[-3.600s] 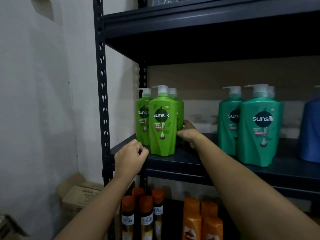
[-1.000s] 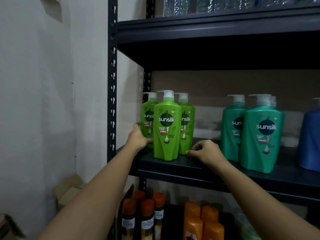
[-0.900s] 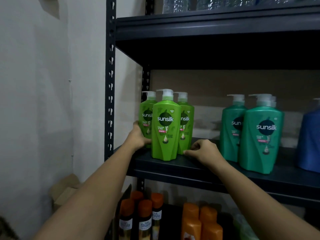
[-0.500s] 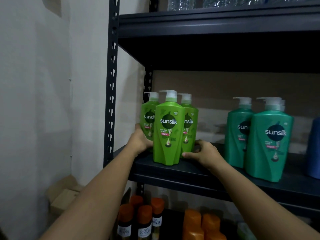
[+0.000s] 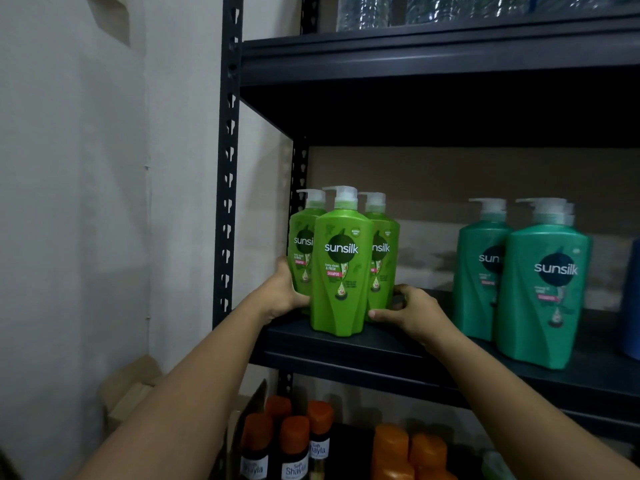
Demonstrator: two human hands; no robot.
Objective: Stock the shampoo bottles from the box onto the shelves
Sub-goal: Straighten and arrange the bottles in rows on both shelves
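In the head view, three bright green Sunsilk pump bottles stood upright in a tight cluster near the left end of the dark metal shelf (image 5: pixel 398 344). The left hand (image 5: pixel 282 296) was curled round the lower side of the rear-left green bottle (image 5: pixel 300 251), its thumb toward the front green bottle (image 5: pixel 341 268). The right hand (image 5: pixel 412 315) gripped the base of the rear-right green bottle (image 5: pixel 382 258), thumb lying along the shelf just beside the front bottle's foot and fingers wrapped round the far side. The front bottle stood between the two grips, touching or nearly touching both rear bottles; which, the view did not settle.

To the right of the right hand's grip, well apart, stood teal Sunsilk pump bottles (image 5: pixel 543 282), also upright, with the edge of a blue bottle (image 5: pixel 632 299) beyond them at the frame's edge. Above both grips ran the upper shelf (image 5: pixel 433 53) carrying clear plastic-wrapped bottles (image 5: pixel 433 8). Below the grips, on the lower level, stood dark bottles with orange-brown caps (image 5: pixel 294 445) and orange bottles (image 5: pixel 408 452). Below and left of the left hand's grip, a cardboard box (image 5: pixel 128 396) sat against the white wall (image 5: pixel 86 202), beside the slotted upright post (image 5: pixel 228 168).
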